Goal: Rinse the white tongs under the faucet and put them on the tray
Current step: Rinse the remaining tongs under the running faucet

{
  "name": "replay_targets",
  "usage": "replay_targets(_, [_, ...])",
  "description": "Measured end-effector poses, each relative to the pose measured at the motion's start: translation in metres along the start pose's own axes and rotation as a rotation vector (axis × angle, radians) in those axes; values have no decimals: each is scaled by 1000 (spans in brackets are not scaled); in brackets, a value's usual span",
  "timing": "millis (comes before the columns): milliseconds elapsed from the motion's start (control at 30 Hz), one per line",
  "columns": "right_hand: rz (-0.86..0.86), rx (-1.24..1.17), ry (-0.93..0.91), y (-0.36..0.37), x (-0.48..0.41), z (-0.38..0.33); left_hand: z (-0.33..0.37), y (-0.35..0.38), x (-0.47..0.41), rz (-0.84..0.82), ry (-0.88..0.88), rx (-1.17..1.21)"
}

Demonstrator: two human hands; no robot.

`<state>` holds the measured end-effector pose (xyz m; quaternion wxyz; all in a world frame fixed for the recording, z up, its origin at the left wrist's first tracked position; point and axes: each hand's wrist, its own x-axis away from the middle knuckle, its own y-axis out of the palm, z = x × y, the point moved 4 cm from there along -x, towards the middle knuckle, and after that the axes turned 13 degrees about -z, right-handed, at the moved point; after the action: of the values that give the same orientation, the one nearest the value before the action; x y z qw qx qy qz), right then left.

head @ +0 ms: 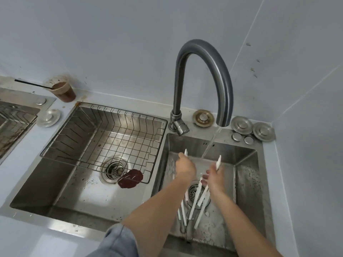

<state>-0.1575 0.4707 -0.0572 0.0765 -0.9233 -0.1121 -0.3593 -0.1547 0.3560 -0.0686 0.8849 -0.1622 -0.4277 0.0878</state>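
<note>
The white tongs [219, 161] sticking up from the right hand [216, 177] are plain white. So are the second tongs [185, 152] above the left hand [185, 166] and the loose tongs [197, 196] below both hands. The faucet [202, 46] arching above the hands is dark brushed grey. The sink [246, 182] around them is dull silver, speckled. Left of the left hand, a wire rack [104, 134] draws a dark grid, with a dark red patch [130, 178] at its near corner. Far to the left stands a brown cup [63, 90] with a black straw [31, 84]. Beyond the hands, one drain cover [203, 118] is brass-yellow and the discs [242, 125] beside it are silver. The wall [111, 43] is pale blue-grey, and the sleeve [118, 242] is faded blue.
</note>
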Motion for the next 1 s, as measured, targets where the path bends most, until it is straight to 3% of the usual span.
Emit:
replay_targets(133, [-24, 205, 111, -13, 18, 30, 2, 28, -11, -139, 33, 164])
replay_targets(200, [-63, 106, 119, -22, 16, 45, 3, 40, -12, -252, 37, 315])
replay_targets(267, [-106, 26, 96, -31, 14, 56, 2, 42, -14, -265, -6, 344])
replay_targets(400, [-140, -44, -92, -31, 34, 43, 6, 40, -23, -189, -87, 198])
replay_targets(500, [-124, 106, -179, -27, 38, 37, 15, 31, -19, -146, 12, -123])
replay_targets(600, [-70, 201, -183, -24, 37, 37, 14, 30, -15, -91, 61, -241])
replay_targets(733, [-125, 76, -130, -20, 31, 35, 8, 34, -3, -147, 158, 60])
replay_targets(867, [-25, -64, 20, -14, 10, 32, 3, 22, 17, -149, 344, 304])
replay_targets(1000, [-141, -94, 168, 6, -6, 30, -2, 4, 30, -145, 440, 416])
